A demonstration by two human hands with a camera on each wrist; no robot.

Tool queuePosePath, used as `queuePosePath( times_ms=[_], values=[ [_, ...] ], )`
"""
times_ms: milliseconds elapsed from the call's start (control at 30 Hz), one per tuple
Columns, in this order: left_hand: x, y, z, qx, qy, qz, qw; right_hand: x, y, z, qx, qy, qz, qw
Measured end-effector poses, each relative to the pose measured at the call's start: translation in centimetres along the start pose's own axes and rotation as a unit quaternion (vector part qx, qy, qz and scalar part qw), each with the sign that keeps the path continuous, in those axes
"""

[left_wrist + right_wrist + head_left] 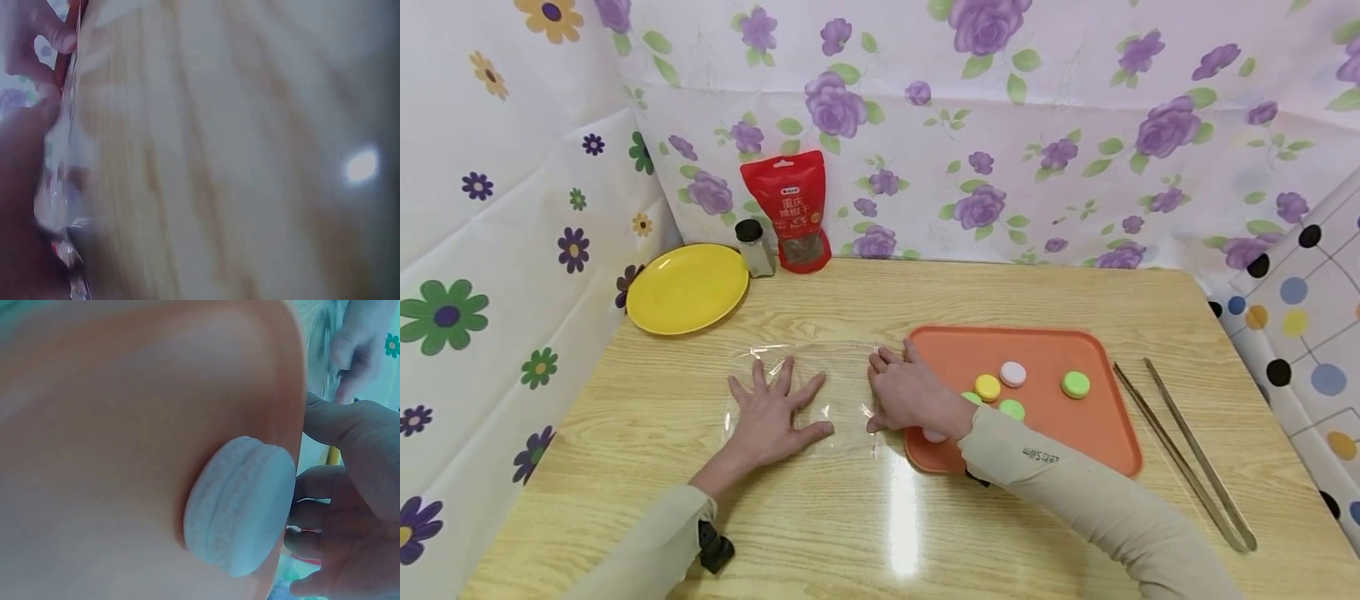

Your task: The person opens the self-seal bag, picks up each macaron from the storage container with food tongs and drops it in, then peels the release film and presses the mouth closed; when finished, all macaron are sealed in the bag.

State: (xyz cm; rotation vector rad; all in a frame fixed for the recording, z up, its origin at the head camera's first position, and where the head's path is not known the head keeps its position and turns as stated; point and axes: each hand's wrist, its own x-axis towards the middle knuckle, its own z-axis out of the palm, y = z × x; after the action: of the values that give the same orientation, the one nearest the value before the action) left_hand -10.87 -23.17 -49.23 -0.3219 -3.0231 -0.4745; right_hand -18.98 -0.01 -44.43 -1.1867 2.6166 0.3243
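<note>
A clear plastic sheet or bag lies flat on the wooden table in the head view; which of the two it is, I cannot tell. My left hand rests on its left part with fingers spread. At its right edge, my right hand touches the plastic, thumb and fingers apart. The right forearm crosses over an orange tray holding several macarons, among them a yellow one and a green one. In the right wrist view, a pale macaron sits near the tray's rim beside my right hand.
Metal tongs lie right of the tray. At the back left stand a yellow plate, a black-capped jar and a red pouch. Flowered cloth hangs behind the table.
</note>
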Motion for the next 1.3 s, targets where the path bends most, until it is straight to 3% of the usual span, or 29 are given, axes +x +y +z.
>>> queuePosePath(
  times_ms=[133,367,600,833,933,1133,1300],
  values=[
    [0.2,0.1,0.1,0.009,-0.004,0.002,0.9999,0.0,0.0,-0.1,0.003,-0.002,0.008,1.0],
    [0.3,-0.5,0.2,-0.064,0.028,0.005,0.9975,-0.2,0.0,-0.2,0.002,0.005,0.004,1.0],
    [0.1,-1.0,0.4,-0.148,0.092,0.01,0.9847,-0.4,0.1,-0.3,0.005,0.013,-0.003,0.9999],
    [-0.4,-1.1,0.0,-0.21,0.104,0.016,0.9721,-0.5,0.0,-0.1,-0.003,0.013,-0.009,0.9999],
    [-0.5,-1.0,-0.3,-0.184,0.113,0.027,0.9761,-0.5,0.0,-0.2,0.0,0.011,-0.009,0.9999],
    [-0.1,-0.4,-0.8,-0.058,0.13,0.048,0.9886,-0.6,0.1,-0.2,0.002,0.014,-0.007,0.9999],
    [0.0,-0.7,-0.3,-0.051,0.113,0.031,0.9919,-0.5,0.1,-0.1,-0.005,0.016,-0.011,0.9998]
  ],
)
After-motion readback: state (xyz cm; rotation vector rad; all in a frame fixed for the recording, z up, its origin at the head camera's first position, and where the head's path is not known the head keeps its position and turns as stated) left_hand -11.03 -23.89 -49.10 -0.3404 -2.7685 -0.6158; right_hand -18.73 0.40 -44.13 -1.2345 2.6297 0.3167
